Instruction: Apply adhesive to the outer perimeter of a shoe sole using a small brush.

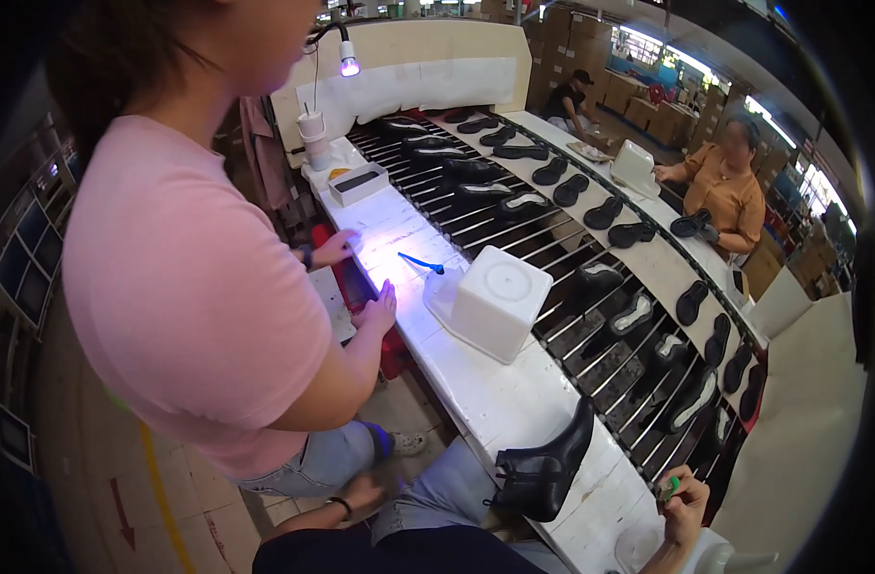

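At the near desk (pixel 514 402) edge, the right hand (pixel 684 505) is clenched on a small green tool, the left hand (pixel 361 493) rests released low; 1 black boot (pixel 545 469) stands between, seemingly awaiting finishing. Beyond, soles ride the conveyor (pixel 571 287).

Black boot (pixel 543 474); white tabletop (pixel 514 402); white square container (pixel 500 301); green item (pixel 673 488); co-worker's pink shirt (pixel 179 287).

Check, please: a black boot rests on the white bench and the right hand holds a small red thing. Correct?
No: in the head view the small thing in the right hand is green, not red. The black boot rests on the white bench.
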The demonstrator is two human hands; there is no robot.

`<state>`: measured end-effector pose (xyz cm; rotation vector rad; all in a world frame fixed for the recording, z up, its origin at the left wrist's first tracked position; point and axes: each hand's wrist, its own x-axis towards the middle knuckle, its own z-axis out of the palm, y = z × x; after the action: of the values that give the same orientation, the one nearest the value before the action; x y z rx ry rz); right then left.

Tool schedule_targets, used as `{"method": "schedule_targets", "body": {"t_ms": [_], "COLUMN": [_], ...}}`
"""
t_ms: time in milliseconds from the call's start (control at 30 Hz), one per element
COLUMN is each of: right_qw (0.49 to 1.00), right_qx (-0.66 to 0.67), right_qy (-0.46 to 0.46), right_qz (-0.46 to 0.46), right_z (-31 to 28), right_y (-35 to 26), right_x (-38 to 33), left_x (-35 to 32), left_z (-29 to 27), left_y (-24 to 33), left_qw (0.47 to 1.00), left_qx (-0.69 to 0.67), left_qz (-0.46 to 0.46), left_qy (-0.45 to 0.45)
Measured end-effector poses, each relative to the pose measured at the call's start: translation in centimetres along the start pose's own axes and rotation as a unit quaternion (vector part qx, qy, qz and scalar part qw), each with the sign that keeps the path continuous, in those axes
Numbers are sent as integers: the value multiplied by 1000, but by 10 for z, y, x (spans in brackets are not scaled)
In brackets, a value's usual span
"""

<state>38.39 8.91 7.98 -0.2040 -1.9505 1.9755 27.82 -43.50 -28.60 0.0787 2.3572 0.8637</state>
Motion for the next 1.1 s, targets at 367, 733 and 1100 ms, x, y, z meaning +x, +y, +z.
{"method": "schedule_targets", "body": {"t_ms": [367,733,1100], "right_qw": [1000,994,960], "right_qx": [4,-37,55], "right_qy": [-3,103,272], "right_qz": [3,21,38], "right_z": [10,-5,-16], "right_y": [13,28,64], "right_x": [-12,-38,-110], "left_x": [-4,-6,-36], "left_z": [-53,-92,15], "left_y": [-22,177,353], "left_qw": [925,934,845], "left_qx": [-187,95,251], "left_qz": [-281,192,472], "left_qy": [174,286,23]}}
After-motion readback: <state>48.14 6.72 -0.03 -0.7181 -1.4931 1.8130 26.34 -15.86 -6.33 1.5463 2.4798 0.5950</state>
